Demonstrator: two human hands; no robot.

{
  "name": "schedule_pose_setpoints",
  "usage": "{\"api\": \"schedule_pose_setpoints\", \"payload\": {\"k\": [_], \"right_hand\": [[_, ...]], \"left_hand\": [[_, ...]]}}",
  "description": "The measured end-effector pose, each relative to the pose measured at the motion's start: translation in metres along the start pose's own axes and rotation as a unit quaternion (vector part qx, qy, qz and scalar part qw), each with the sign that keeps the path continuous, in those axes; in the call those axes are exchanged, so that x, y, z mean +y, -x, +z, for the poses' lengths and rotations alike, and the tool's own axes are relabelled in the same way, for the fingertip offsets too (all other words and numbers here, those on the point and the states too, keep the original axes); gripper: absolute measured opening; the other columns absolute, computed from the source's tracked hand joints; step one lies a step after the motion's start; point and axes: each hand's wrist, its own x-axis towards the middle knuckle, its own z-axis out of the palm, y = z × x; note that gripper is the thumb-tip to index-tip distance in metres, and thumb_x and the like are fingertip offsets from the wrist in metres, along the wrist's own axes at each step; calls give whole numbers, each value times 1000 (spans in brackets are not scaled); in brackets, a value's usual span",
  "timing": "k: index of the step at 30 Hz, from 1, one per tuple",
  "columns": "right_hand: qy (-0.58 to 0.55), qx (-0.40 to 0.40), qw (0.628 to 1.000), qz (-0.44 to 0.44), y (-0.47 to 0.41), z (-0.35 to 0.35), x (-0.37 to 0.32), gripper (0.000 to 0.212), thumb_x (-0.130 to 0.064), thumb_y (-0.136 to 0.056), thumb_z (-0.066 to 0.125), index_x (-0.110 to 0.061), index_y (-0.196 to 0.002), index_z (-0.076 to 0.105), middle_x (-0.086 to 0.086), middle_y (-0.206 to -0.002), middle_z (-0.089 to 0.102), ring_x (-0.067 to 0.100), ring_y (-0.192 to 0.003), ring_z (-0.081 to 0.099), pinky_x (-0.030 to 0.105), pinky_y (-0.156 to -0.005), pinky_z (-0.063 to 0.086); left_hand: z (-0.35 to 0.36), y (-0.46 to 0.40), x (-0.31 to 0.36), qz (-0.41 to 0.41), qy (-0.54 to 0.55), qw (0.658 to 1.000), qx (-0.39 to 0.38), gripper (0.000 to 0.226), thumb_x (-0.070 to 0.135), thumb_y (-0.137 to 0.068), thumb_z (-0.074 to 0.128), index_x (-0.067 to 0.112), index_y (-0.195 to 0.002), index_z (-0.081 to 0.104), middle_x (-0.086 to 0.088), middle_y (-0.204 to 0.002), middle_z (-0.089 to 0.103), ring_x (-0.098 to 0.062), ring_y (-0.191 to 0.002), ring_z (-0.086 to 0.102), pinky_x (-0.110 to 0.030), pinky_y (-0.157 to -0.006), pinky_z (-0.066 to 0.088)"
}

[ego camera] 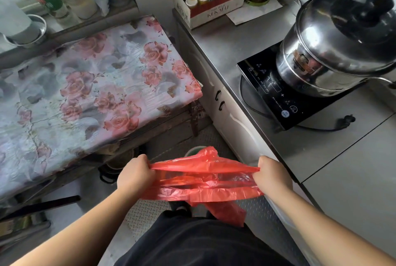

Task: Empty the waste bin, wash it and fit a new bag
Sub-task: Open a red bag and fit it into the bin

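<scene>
A thin red plastic bag (pixel 203 182) is stretched wide between my two hands at waist height. My left hand (pixel 134 174) grips its left edge and my right hand (pixel 271 174) grips its right edge, both with fingers curled round the plastic. A loose tail of the bag hangs down towards my legs. Just beyond the bag, on the floor, a pale green rim of the waste bin (pixel 191 150) shows; the bag hides most of it.
A table with a floral cover (pixel 90 94) stands to the left. On the right runs a steel counter (pixel 216 45) with an induction hob (pixel 285 96) and a large steel pot (pixel 340 45). A box of bottles (pixel 205 6) sits at the back. The floor gap between them is narrow.
</scene>
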Motion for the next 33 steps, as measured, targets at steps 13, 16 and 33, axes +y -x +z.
{"api": "schedule_pose_setpoints", "payload": {"k": [13, 16, 33], "right_hand": [[-234, -182, 955, -30, 7, 11, -31, 15, -14, -82, 51, -8, -79, 63, 3, -70, 63, 22, -64, 56, 34, -61, 43], [-354, -213, 910, 39, 14, 13, -42, 10, -3, -73, 51, -11, -76, 53, 4, -64, 49, 19, -60, 46, 33, -57, 33], [-190, -136, 972, -36, 8, 36, -27, 45, -64, -61, 67, -38, -94, 55, -18, -87, 66, 3, -79, 63, 28, -62, 49]], "left_hand": [[16, 18, 32, -42, 372, 913, -160, 22, 1, -83, 46, 10, -75, 63, -6, -64, 71, -24, -59, 67, -29, -50, 53], [15, 21, 40, -28, 388, 905, -172, 14, 3, -82, 50, 10, -74, 60, -9, -63, 67, -24, -55, 63, -30, -51, 48], [30, -5, 31, 29, 143, 966, -213, 45, 64, -70, 76, 23, -89, 75, 4, -82, 76, -15, -81, 71, -33, -79, 58]]}}
